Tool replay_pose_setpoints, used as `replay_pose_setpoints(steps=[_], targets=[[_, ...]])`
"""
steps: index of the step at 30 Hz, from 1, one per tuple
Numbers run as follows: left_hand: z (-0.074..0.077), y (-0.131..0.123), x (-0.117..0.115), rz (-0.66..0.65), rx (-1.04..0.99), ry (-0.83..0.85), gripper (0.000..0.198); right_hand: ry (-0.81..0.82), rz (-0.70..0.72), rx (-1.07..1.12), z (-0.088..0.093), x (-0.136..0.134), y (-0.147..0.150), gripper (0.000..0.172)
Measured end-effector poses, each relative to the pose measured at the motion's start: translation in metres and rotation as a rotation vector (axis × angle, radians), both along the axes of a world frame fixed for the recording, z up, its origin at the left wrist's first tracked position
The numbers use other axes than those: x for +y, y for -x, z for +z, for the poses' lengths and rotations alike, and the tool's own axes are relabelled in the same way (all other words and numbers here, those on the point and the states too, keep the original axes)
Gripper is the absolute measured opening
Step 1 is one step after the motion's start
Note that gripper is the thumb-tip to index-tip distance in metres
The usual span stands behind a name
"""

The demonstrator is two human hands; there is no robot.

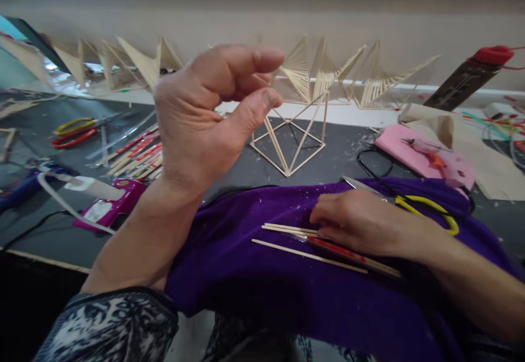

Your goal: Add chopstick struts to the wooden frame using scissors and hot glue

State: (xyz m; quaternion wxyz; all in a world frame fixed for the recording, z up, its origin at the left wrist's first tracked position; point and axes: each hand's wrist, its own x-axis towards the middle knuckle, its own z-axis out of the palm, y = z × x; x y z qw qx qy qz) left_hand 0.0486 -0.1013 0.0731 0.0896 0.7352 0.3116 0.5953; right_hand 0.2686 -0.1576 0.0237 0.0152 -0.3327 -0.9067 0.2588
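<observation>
My left hand (205, 110) is raised above the table, its thumb and fingers curved with a gap between the tips. Nothing shows in that gap. Behind it stands an open frame of thin wooden sticks (305, 157) with several joined edges. My right hand (361, 222) rests low on a purple cloth (246, 263), fingers curled down on several thin wooden sticks (283, 228); its fingertips are partly hidden. Beside those sticks lies a red paper chopstick sleeve (344, 251) with sticks in it. One loose stick (303, 254) lies nearer me.
Yellow-handled scissors (430, 211) lie past my right hand. A pink glue gun (447, 168) rests on a pink pad (402, 143). Wrapped chopsticks (135, 154), pliers (77, 129) and a magenta power strip (110, 203) are at left. Finished stick models (381, 83) line the wall beside a bottle (463, 83).
</observation>
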Motion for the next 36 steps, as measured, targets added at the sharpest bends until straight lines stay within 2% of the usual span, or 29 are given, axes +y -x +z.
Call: replay_pose_setpoints(steps=[3,7,10,14,18,20,23,28,32,36], targets=[[0.006,0.005,-0.002,-0.017,0.026,-0.006,0.026,-0.003,0.043,-0.123,-0.017,-0.007,0.016,0.023],[0.015,0.019,0.003,0.074,-0.011,-0.036,0.02,-0.059,-0.021,-0.168,-0.03,-0.007,0.022,0.019],[0.016,0.027,0.009,0.115,-0.035,-0.013,0.014,-0.059,-0.067,-0.256,-0.028,-0.006,0.025,0.019],[0.012,0.029,0.013,0.078,-0.024,0.061,0.014,-0.005,-0.063,-0.315,-0.021,-0.008,0.03,0.02],[0.009,0.024,0.012,0.07,0.06,0.135,0.015,0.06,-0.098,-0.246,-0.024,-0.006,0.027,0.015],[0.008,0.021,0.012,0.052,0.105,0.183,0.016,0.095,-0.102,-0.137,-0.026,-0.002,0.02,0.013],[0.004,0.017,0.014,0.001,0.162,0.282,0.017,0.13,-0.138,0.105,-0.019,0.007,0.004,0.015],[-0.009,0.01,0.022,-0.175,0.154,0.61,0.026,0.184,-0.382,0.44,-0.007,0.018,-0.015,0.025],[-0.016,0.003,0.023,-0.388,0.048,0.905,0.029,0.161,-0.438,0.539,-0.011,0.019,-0.013,0.024],[-0.021,-0.007,0.017,-0.515,-0.048,1.032,0.022,0.029,-0.449,0.533,-0.012,0.016,-0.005,0.021]])
